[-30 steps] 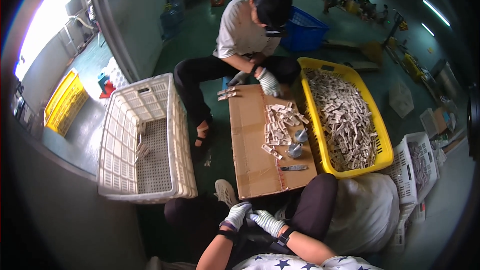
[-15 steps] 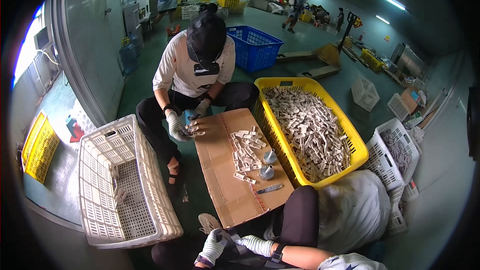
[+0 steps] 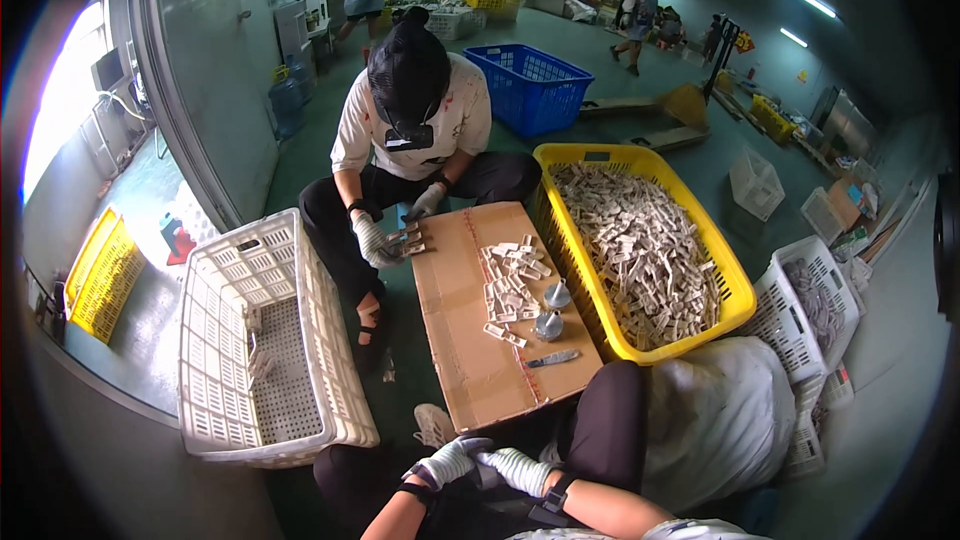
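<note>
My left hand [image 3: 447, 462] and my right hand [image 3: 518, 470], both in striped white gloves with grey fingers, come together low over my lap. Their fingers are curled and closed against each other; what is between them is too small or hidden to make out. Just beyond lies a cardboard sheet [image 3: 455, 320] as a worktop. On it are a pile of small pale plastic parts [image 3: 512, 285], two grey metal pieces with upright pins [image 3: 548, 326] and a flat grey knife-like tool [image 3: 553, 358]. Across from me, a seated co-worker's gloved hand [image 3: 375, 240] holds several such parts at the cardboard's left edge.
A yellow basket [image 3: 742, 305] heaped with similar parts stands to the right, beside a white sack [image 3: 720, 420]. To the left is a white crate [image 3: 355, 390] with a few parts inside. A blue basket [image 3: 535, 90] stands behind the co-worker; more people are farther back.
My view has shifted, so the scene sits further right and slightly higher. My hands have drawn closer together, and more of my left forearm shows. The co-worker still holds parts at the cardboard edge.
</note>
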### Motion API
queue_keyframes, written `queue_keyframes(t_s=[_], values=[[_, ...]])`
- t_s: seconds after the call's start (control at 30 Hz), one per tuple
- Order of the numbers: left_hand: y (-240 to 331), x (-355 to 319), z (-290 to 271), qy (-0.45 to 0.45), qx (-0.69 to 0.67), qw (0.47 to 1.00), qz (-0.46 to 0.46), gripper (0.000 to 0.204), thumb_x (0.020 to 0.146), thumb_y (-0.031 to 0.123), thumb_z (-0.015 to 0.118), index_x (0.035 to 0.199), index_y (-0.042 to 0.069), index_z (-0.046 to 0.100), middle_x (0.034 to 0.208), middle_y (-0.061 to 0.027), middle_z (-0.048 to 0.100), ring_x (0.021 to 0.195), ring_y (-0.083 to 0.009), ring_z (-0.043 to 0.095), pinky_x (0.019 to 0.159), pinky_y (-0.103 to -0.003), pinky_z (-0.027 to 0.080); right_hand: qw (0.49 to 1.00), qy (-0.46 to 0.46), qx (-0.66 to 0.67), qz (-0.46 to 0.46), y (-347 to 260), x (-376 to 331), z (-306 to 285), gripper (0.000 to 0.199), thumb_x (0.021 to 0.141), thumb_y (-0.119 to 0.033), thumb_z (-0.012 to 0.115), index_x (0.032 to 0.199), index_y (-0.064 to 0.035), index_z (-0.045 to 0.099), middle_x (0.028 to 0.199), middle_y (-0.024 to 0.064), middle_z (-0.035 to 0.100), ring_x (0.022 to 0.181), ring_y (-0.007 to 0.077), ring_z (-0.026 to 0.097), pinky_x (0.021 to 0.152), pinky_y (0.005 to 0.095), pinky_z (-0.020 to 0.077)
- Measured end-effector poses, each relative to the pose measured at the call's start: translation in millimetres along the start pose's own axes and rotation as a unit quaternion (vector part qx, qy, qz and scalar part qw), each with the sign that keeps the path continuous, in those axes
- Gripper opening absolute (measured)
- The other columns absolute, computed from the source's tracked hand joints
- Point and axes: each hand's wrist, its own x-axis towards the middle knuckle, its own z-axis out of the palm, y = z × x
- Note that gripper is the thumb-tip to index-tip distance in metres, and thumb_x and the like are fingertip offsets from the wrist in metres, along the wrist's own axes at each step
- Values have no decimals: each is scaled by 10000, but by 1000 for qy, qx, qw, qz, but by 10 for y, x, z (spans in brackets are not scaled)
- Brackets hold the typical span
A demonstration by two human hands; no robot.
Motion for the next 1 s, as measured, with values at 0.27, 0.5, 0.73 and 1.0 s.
queue_keyframes(t_s=[0.27,0.5,0.73,1.0], values=[[320,39,225,127,-140,957,-221,383,845,-169,442,1161,-39,613,1046,-80,653,957,-165,616,877,-274,496,987,-84,-85,-108,-232,-208,-298,306,951,-277,561,1085,-9,626,981,49,661,880,154,604,797,300,477],[319,-105,368,318,-291,865,-255,353,864,-144,460,1051,40,697,918,-42,661,787,-171,629,722,-325,539,925,75,-189,-322,-1959,-605,-1183,354,930,-157,592,1243,-14,508,1126,63,617,1000,153,593,871,301,491],[353,-78,395,339,-356,841,-228,354,871,-144,443,1051,33,691,873,-47,659,743,-166,632,691,-319,551,873,245,-327,-266,-3150,607,-2436,506,837,-111,651,1292,27,479,1213,161,593,1074,263,584,925,340,469],[360,-258,288,365,-441,780,-252,283,871,-102,515,1035,39,696,888,-39,664,759,-141,621,706,-293,540,805,167,-556,121,-3632,1781,-2247,810,692,-282,755,1366,-15,393,1304,216,535,1208,366,522,997,432,430]])
